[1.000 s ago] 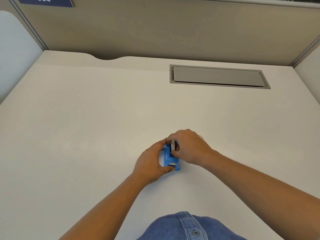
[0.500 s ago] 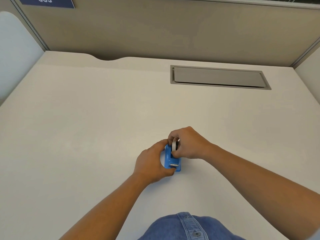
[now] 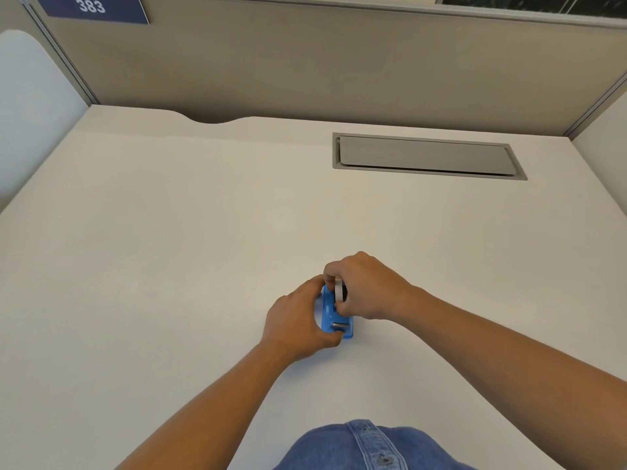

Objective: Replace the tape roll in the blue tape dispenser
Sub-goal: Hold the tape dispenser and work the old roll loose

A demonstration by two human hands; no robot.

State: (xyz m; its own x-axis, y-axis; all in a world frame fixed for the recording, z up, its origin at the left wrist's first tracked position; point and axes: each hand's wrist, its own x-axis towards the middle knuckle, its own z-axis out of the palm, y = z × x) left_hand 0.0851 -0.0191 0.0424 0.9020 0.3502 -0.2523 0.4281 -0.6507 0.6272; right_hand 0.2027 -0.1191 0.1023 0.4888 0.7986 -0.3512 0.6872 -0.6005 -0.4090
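Note:
A small blue tape dispenser [image 3: 328,313] lies on the white desk [image 3: 169,249] near its front middle, cutter end toward me. My left hand [image 3: 298,320] grips its left side and front corner. My right hand [image 3: 366,290] pinches a white tape roll [image 3: 338,289] with a dark core, held upright just above the dispenser's rear slot. Whether the roll touches the dispenser is hidden by my fingers.
A grey cable hatch [image 3: 427,156] is set into the desk at the back right. Beige partition walls [image 3: 305,69] close off the back and sides, with a blue sign reading 383 [image 3: 91,8] at the top left. My denim shirt [image 3: 356,446] shows at the bottom edge.
My right hand has lifted the tape roll up out of the dispenser. My left hand stays on the dispenser, which has not moved on the desk.

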